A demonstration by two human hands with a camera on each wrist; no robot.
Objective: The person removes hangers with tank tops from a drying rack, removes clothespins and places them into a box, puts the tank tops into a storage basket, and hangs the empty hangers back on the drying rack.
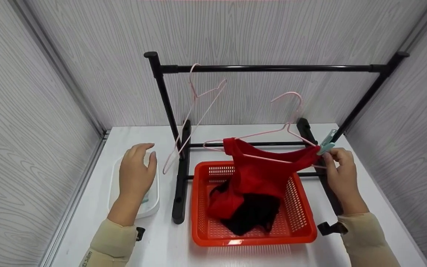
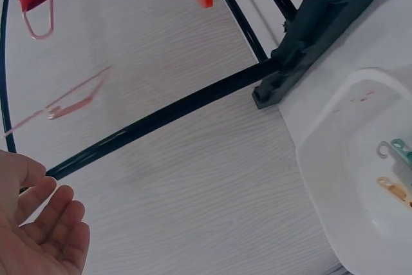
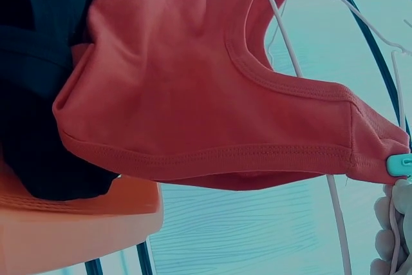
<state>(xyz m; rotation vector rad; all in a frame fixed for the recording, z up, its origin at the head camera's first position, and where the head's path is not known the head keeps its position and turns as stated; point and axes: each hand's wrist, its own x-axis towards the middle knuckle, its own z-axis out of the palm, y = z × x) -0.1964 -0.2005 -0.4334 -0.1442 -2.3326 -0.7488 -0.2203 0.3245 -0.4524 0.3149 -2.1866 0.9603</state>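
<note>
Head view: right hand (image 1: pixel 344 173) grips pink hanger (image 1: pixel 267 158), teal peg (image 1: pixel 326 145) on red garment (image 1: pixel 261 178); left hand (image 1: pixel 136 170) loose, empty. Probably pegging step; other strap (image 1: pixel 229 146) likely needs clipping.

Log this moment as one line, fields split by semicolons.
left hand: holds nothing; right hand: grips pink hanger; red garment: on hanger, teal clothespin at one end; second pink hanger: hooked on black rack

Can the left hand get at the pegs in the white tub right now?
Probably yes: the left hand holds nothing, the white tub beside it is open on top, and nothing visible blocks the way to the pegs.
</note>
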